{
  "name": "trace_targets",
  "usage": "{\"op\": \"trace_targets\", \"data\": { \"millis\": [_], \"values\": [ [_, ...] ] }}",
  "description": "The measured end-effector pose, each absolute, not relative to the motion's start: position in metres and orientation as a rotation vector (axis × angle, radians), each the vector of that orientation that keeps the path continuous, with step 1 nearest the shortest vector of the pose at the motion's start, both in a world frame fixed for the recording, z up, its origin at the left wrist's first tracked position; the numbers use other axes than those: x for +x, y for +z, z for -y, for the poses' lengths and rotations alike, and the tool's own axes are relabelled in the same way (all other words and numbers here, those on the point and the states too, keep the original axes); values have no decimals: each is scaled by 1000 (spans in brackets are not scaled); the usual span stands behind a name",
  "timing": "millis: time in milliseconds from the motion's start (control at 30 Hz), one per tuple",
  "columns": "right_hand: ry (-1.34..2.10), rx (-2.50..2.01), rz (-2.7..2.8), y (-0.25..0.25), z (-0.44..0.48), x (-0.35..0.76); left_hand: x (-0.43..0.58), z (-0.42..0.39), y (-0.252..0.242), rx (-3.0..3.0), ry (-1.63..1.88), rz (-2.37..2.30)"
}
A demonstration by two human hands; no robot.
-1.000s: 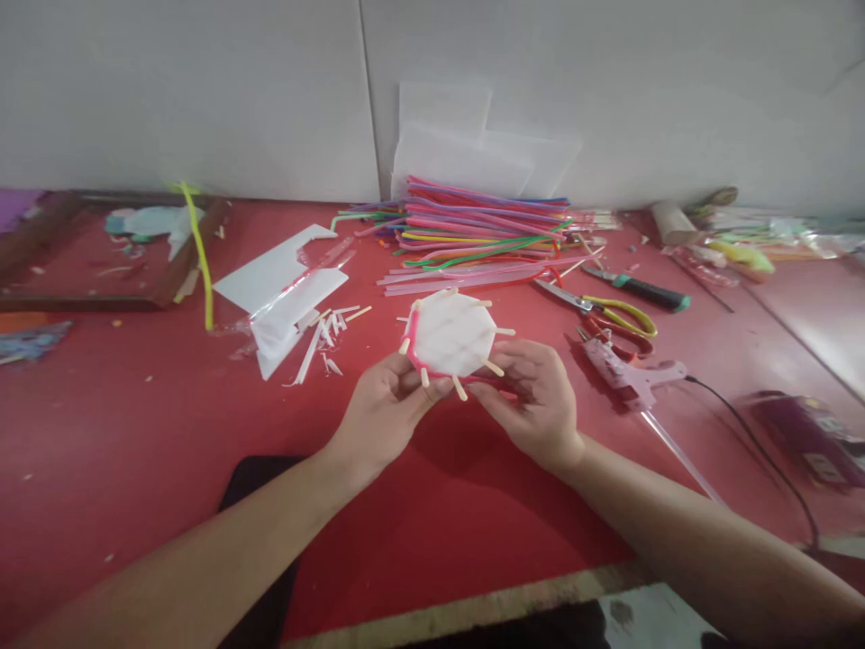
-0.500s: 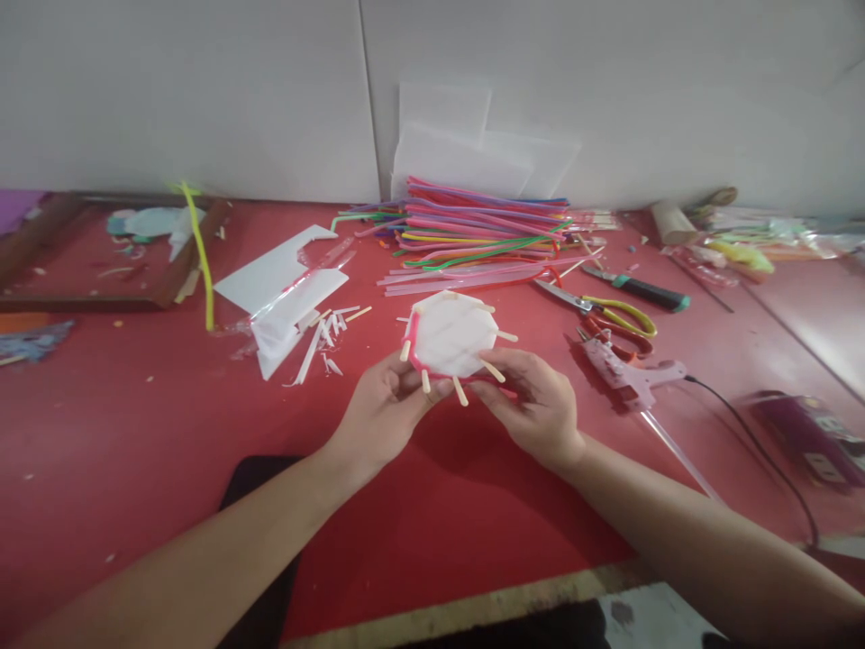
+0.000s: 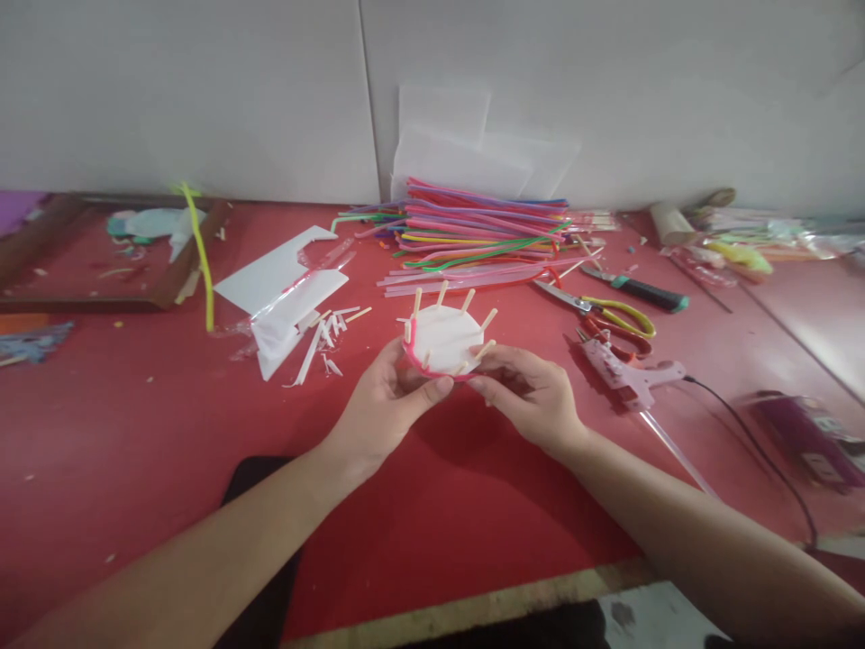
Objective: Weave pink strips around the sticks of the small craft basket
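Observation:
Between my two hands, above the red table, is a white round disc [image 3: 446, 338] with several short wooden sticks standing up around its rim. A pink pipe cleaner [image 3: 414, 353] runs along the left and front of that rim. My left hand [image 3: 396, 397] grips the disc's left front edge, thumb on the near side. On the other side, my right hand [image 3: 531, 392] pinches the right front edge with thumb and fingers. Parts of the fingers of both hands are hidden behind the disc.
Behind the disc lies a pile of coloured pipe cleaners [image 3: 483, 225]. Cut white card [image 3: 277, 270] and scraps are at left. Scissors [image 3: 618, 315], a utility knife [image 3: 649, 290] and a pink glue gun [image 3: 628, 374] with its cord lie right. A wooden frame [image 3: 87, 302] sits far left.
The disc has tipped in my hands: its face is now seen at a flatter angle and the sticks point upward instead of toward me. Both hands keep their hold.

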State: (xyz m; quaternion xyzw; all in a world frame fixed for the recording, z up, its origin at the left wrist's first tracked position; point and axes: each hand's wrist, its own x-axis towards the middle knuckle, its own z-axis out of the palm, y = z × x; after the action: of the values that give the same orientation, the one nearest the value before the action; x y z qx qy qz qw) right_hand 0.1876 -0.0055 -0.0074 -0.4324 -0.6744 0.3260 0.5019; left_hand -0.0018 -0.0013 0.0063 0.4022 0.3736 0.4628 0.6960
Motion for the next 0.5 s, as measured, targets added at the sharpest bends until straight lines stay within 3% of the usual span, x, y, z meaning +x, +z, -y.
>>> {"op": "trace_targets", "data": {
  "millis": [200,500],
  "values": [
    [960,-904,1595,-9,-2,197,-4,3,10,811,965,-821],
    [915,-896,1651,-9,-7,208,-6,2,15,817,954,-807]
  ]
}}
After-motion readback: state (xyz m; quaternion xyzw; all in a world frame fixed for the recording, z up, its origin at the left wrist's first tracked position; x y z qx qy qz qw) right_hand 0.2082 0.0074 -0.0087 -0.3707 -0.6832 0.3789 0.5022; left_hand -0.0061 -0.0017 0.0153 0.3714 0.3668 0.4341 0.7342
